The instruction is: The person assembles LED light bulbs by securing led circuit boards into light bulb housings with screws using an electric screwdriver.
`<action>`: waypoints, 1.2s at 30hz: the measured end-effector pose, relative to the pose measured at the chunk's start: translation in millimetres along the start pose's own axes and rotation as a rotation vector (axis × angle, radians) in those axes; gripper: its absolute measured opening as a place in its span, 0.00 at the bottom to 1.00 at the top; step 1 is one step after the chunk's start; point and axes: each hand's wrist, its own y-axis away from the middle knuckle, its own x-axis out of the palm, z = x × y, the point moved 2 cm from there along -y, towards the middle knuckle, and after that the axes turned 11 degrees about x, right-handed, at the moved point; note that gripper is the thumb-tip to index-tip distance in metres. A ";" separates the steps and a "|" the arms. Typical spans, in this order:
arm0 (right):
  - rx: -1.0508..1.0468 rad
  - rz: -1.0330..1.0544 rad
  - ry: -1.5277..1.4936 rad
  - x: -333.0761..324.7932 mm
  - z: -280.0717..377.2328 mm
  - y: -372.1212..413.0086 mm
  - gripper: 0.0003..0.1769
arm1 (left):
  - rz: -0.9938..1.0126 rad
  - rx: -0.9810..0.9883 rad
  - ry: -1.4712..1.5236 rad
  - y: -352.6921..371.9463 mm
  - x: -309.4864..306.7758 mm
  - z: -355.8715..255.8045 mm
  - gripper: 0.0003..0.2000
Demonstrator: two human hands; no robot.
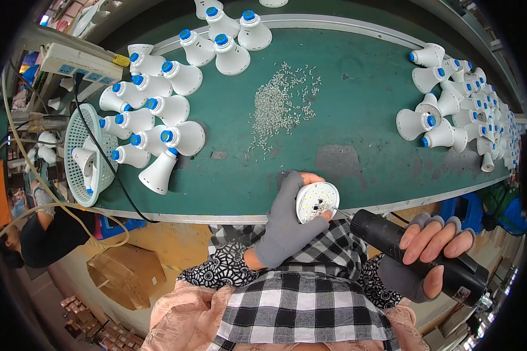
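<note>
Left hand (288, 225): closing snugly round the bulb (317, 202), pinching its rim between thumb and fingers.
Bulb: lying over the worktop's (369, 117) near edge, ahead and right of the left palm, facing up.
Right hand (428, 243): wrapping firmly round the driver (376, 228).
Driver's long axis: slanting from lower right up toward the bulb.
Bit (345, 214): pointing at the face's right side, touching or just short, cannot tell.
Nearer hand: being the left.

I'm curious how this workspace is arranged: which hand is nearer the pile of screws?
Left. The left hand, holding a bulb, is at the table's near edge, below the pile of screws in view; the right hand, gripping a power screwdriver, is lower and farther right.
</note>
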 end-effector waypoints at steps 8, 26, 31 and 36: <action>-0.045 0.004 0.034 9.1 -4.3 -3.0 0.18 | 0.002 -0.023 0.027 0.0 0.1 1.9 0.22; -0.122 0.029 -0.157 -15.8 -1.7 -36.7 0.16 | 0.134 -0.240 0.234 -10.9 -28.0 -9.4 0.27; 0.240 -0.073 0.231 -13.0 -27.6 -50.0 0.21 | 0.306 -0.339 0.513 -19.1 -39.9 -23.3 0.31; 0.876 0.167 0.214 13.5 -69.3 -33.9 0.29 | 0.407 -0.232 0.515 -18.0 -38.2 -25.6 0.44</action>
